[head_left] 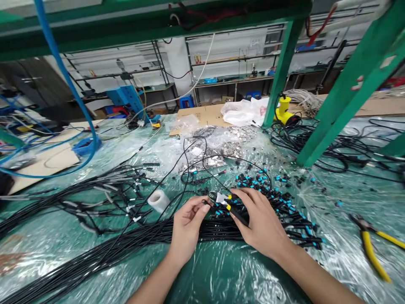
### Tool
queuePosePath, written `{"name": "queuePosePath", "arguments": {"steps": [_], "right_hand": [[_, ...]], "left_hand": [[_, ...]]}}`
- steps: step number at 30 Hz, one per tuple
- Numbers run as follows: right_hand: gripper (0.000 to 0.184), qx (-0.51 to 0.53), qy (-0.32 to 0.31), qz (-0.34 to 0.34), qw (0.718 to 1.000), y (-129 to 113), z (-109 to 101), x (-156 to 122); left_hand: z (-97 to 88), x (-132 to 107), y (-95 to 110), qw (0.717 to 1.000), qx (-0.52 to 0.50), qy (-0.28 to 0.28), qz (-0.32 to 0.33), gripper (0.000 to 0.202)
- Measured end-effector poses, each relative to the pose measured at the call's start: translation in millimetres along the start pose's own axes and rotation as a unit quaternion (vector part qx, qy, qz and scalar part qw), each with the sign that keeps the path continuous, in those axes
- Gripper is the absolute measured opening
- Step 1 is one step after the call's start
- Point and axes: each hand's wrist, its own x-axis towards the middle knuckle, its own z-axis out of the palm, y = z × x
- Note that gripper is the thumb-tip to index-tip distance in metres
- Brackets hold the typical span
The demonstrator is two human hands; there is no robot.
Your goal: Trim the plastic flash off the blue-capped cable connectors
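Note:
Fingers and thumb of my left hand pinch the end of a black cable, right at the jaws of a tool. My right hand is wrapped round black-and-yellow handled pliers, whose jaws point left toward the left fingertips. What sits between the jaws is too small to make out. Beneath both hands runs a thick bundle of black cables. Many of their ends carry bright blue connectors, heaped to the right of my right hand. A white roll of tape stands left of my left hand.
Yellow-handled cutters lie at the right on the plastic-covered table. Another group of cables spreads at the left. Small metal parts lie in plastic beyond my hands. Green posts rise at the right; a blue hose hangs left.

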Motion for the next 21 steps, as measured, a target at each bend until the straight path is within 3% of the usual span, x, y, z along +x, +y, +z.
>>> {"name": "queuePosePath", "arguments": {"steps": [4, 11, 21], "right_hand": [[0.052, -0.014, 0.003, -0.027, 1.000, -2, 5, -2], [0.052, -0.032, 0.018, -0.045, 0.998, -4, 9, -5], [0.054, -0.032, -0.017, -0.045, 0.998, -12, 10, -8]], "left_hand": [[-2.9, -4, 5, 0.999, 0.015, 0.010, 0.034, 0.018], [-2.0, -10, 7, 0.999, -0.014, 0.027, 0.036, 0.020], [-5.6, -14, 5, 0.998, 0.040, 0.020, 0.048, 0.022]]}}
